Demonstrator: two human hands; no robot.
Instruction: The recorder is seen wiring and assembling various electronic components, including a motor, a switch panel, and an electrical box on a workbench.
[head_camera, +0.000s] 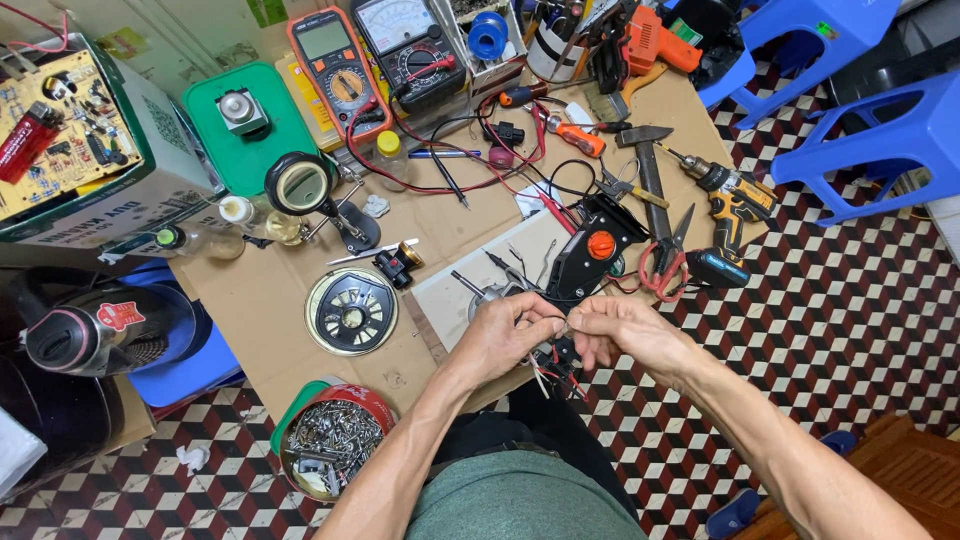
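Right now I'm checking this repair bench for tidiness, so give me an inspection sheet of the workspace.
Surface: low cardboard-covered table, crowded.
Job's things: black switch housing with orange knob and thin wires at the table's near edge.
Clutter: two multimeters, hammer, cordless drill, red-handled scissors, round fan part, tin of screws, magnifier.
Grips: left hand and right hand both pinch the wires, close together.
Cables: red and black meter leads sprawl across the table.
Surroundings: checkered tile floor, blue plastic stools, open box with a circuit board.
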